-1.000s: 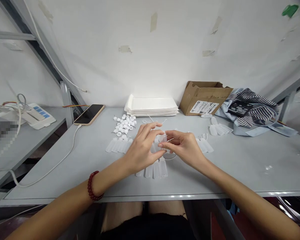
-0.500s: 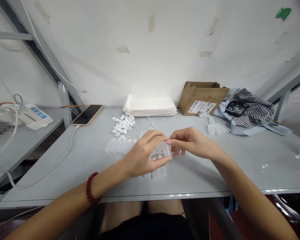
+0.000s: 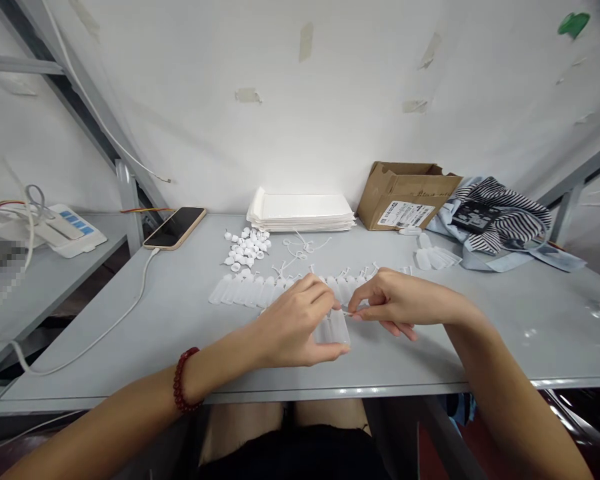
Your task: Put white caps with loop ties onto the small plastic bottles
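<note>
1. The left hand (image 3: pixel 300 327) spans a few cloudy plastic tubes (image 3: pixel 339 327) near the front of the table (image 3: pixel 430 367), its thumb against their near end and its fingertips at the far end, clamped on them lengthwise
2. The right hand (image 3: pixel 405 300) has thumb and forefinger together on a thin white string (image 3: pixel 348 313) at the far end of those tubes, its other fingers loosely curled (two of them point down towards the table)
3. Just behind both hands runs a row of similar tubes (image 3: pixel 245 291), partly hidden by them
4. A heap of white caps (image 3: pixel 247 250) lies behind the row's left part, with loose strings (image 3: pixel 303 250) to the right of the heap
5. Farther back, a stack of paper (image 3: pixel 303 213) lies beside a cardboard box (image 3: pixel 407 199)
</note>
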